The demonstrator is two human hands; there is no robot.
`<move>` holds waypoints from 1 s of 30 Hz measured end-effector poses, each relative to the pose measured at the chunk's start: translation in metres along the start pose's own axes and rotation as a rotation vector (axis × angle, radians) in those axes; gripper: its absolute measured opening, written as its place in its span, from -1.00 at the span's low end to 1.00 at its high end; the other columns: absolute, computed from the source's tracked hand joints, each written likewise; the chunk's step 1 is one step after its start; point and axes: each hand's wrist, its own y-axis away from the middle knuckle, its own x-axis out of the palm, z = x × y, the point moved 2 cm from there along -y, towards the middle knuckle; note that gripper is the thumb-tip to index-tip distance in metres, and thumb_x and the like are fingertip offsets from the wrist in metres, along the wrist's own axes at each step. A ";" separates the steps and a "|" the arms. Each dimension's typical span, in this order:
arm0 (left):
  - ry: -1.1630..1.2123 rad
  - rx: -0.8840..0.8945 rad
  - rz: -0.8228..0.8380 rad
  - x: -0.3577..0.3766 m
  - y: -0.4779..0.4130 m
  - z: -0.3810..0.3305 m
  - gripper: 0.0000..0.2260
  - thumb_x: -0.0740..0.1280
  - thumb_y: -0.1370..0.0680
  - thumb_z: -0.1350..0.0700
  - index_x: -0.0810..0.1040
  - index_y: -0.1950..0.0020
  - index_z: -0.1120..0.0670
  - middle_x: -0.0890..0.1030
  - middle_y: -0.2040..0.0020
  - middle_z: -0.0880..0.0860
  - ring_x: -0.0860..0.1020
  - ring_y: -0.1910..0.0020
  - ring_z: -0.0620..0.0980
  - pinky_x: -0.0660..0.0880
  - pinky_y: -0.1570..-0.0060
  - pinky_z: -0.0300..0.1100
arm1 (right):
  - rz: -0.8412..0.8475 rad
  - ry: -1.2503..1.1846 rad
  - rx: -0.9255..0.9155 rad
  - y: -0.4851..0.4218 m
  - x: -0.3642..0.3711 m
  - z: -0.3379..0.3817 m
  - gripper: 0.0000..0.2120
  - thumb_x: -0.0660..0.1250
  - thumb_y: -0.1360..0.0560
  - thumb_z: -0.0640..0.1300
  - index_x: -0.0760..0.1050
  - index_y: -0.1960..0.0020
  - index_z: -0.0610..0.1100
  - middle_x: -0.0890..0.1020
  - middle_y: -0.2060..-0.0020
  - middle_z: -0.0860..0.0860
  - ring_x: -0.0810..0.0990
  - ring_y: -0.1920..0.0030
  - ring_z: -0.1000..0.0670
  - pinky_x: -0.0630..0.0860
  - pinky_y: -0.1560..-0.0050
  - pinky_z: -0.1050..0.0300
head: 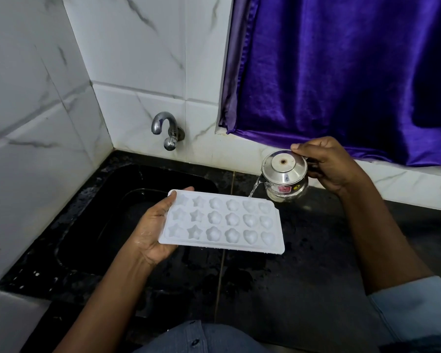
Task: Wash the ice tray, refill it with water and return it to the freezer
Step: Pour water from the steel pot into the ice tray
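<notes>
Head view: ice tray [222, 220] held roughly level in the air, above where the sink [87, 225] meets the worktop [303, 263]. Left hand [155, 225] grips its left end only, thumb on the rim, fingers underneath; the hand looks wet. Right hand [334, 166] grips a small steel pot [284, 179], tilted, with a thin stream of water [255, 187] falling at the tray's far right corner. Risks: the stream lands close to the rim and may run off onto the worktop; weight building at the unsupported right end could tip the tray; the wet grip could slip; brim-full cells would slop on the way to the freezer.
</notes>
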 end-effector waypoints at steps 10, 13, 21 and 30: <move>-0.015 -0.009 0.003 -0.002 -0.001 0.001 -0.61 0.21 -0.72 -0.09 0.59 -0.45 0.07 0.67 -0.34 0.15 0.69 -0.24 0.16 0.68 -0.03 0.12 | -0.020 -0.013 0.000 0.004 0.000 0.002 -0.66 0.40 -0.57 -0.20 0.66 0.38 -0.12 0.45 0.57 0.06 0.28 0.56 0.13 0.18 0.55 0.29; -0.015 -0.008 -0.003 -0.002 -0.001 0.002 -0.61 0.22 -0.72 -0.09 0.59 -0.45 0.06 0.68 -0.34 0.14 0.69 -0.24 0.15 0.64 -0.09 0.14 | -0.021 -0.017 -0.004 0.004 0.000 0.001 -0.67 0.41 -0.56 -0.20 0.66 0.38 -0.12 0.45 0.56 0.05 0.28 0.55 0.11 0.15 0.54 0.27; -0.035 -0.006 -0.001 0.004 -0.001 0.005 -0.63 0.22 -0.72 -0.08 0.61 -0.43 0.05 0.68 -0.32 0.14 0.70 -0.22 0.15 0.60 -0.14 0.16 | -0.010 -0.020 -0.017 0.003 0.015 0.006 -0.69 0.41 -0.57 -0.21 0.68 0.35 -0.13 0.48 0.55 0.04 0.31 0.55 0.12 0.19 0.56 0.30; -0.042 -0.002 -0.010 0.006 0.006 0.007 -0.63 0.24 -0.71 -0.08 0.62 -0.42 0.06 0.69 -0.31 0.15 0.71 -0.21 0.16 0.59 -0.14 0.16 | 0.004 -0.016 -0.035 0.002 0.020 0.012 -0.74 0.43 -0.56 -0.19 0.68 0.30 -0.16 0.44 0.50 -0.01 0.27 0.51 0.09 0.13 0.55 0.26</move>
